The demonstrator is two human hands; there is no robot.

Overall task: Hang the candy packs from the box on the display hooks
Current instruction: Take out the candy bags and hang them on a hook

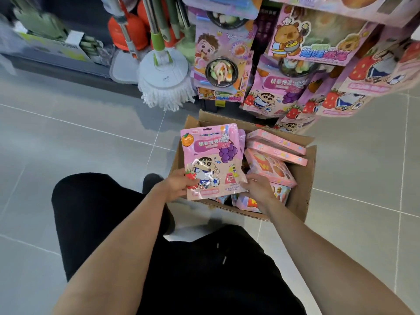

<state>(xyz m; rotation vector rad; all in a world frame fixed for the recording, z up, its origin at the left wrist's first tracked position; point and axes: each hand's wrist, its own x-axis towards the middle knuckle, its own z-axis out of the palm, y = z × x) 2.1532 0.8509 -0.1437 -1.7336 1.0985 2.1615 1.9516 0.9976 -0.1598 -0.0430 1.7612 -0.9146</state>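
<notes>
Now both hands at pink candy pack, held upright over open cardboard box on tiled floor. Left hand grips pack's lower left corner, thumb on front. Right hand at lower right corner, fingers seemingly curled behind it, grip partly hidden. More pink packs lie inside box. Display rack of hanging packs stands just beyond.

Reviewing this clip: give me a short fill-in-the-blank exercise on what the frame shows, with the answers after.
1. The left hand and the right hand hold a pink candy pack by its ____ edge.
2. The pack is held above an open ____ box.
3. Left of the hanging packs stands a white ____.
Answers: bottom; cardboard; mop
</notes>
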